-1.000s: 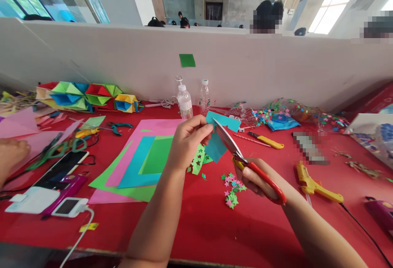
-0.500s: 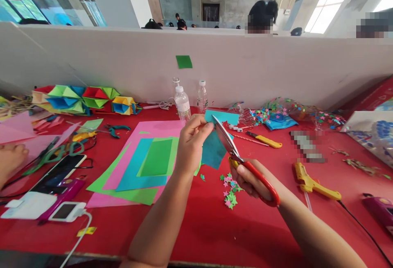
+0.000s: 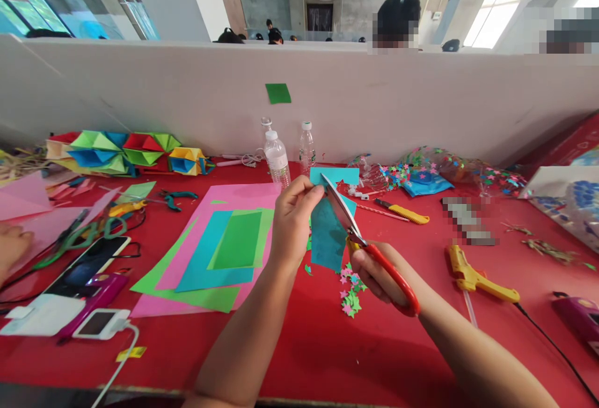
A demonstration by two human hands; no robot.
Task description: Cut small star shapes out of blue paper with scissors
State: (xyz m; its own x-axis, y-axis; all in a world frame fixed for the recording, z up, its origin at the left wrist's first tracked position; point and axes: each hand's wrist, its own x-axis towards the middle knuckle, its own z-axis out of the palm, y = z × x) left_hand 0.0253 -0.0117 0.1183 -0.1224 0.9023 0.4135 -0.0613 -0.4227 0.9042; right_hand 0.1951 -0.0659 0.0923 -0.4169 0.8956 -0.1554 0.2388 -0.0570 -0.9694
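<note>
My left hand [image 3: 296,218] pinches a sheet of blue paper [image 3: 328,239] between thumb and fingers, above the red table. The paper's upper strip stands out to the right, and its larger part hangs down. Red-handled scissors [image 3: 344,205] are in my right hand [image 3: 379,271], their handle gripped by closed fingers. The blades point up and left across the paper, close to my left fingertips. Beneath the hands lies a small pile of pink, green and blue paper stars [image 3: 350,299].
Left of my hands lie stacked coloured sheets [image 3: 187,299]. Bottles [image 3: 278,161] stand by the white partition [image 3: 187,96]. On the right are a yellow utility knife [image 3: 407,213] and a yellow glue gun [image 3: 482,280]. Another person's hand [image 3: 12,246] rests at the far left.
The lower part of the blue paper has swung down and hangs straighter. Both hands and the scissors have shifted only slightly.
</note>
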